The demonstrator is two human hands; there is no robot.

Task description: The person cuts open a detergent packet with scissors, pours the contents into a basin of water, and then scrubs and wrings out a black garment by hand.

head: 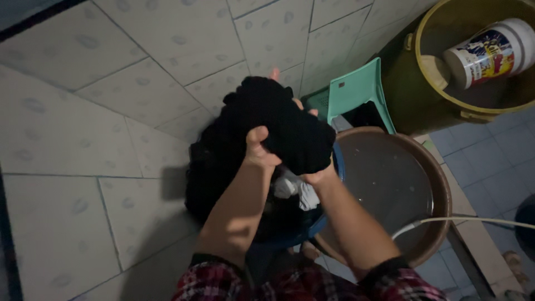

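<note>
A black garment [281,120] is lifted in front of me, bunched up, with more dark cloth hanging down to its left. My left hand [257,147] grips its lower left part, thumb on the front. My right hand [319,177] holds the garment from underneath on the right; fingertips show above the cloth at the top. Beneath both hands stands a blue basin [336,167] with a pale grey cloth [295,189] in it.
A brown round tub [443,195] holding water sits to the right, with a white hose [473,220] reaching into it. A teal plastic stool [356,92] stands behind. A yellow-green bucket [423,33] at top right holds a white printed container [490,50]. Tiled wall on the left.
</note>
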